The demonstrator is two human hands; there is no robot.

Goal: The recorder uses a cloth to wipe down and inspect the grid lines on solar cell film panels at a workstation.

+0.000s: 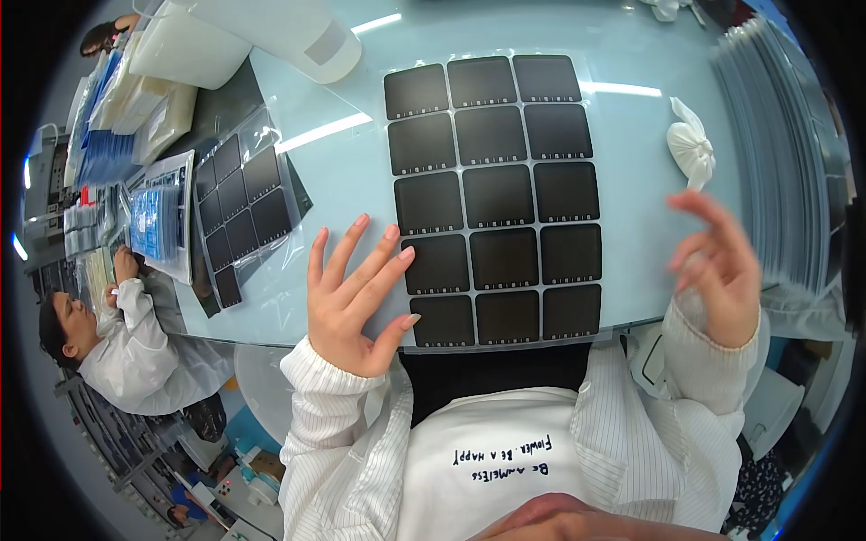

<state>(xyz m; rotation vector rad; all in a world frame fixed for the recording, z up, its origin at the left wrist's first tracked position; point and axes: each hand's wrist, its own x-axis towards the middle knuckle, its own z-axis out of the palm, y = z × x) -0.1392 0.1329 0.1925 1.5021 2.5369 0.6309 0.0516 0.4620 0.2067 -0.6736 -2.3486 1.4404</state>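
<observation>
white pinstriped sleeves with ribbed cuffs, bare hands (pixel 356 302).

A pale blue glossy table (pixel 343 171) carries everything. Near its front edge lies a clear sheet of fifteen dark squares (pixel 494 194). Left of that sheet sits a smaller bagged sheet of dark squares (pixel 239 212), and further left a blue packet (pixel 155 221). Right of the big sheet rests a knotted white cloth (pixel 691 149), then a tall stack of grey sheets (pixel 783 144), possibly trays.
</observation>
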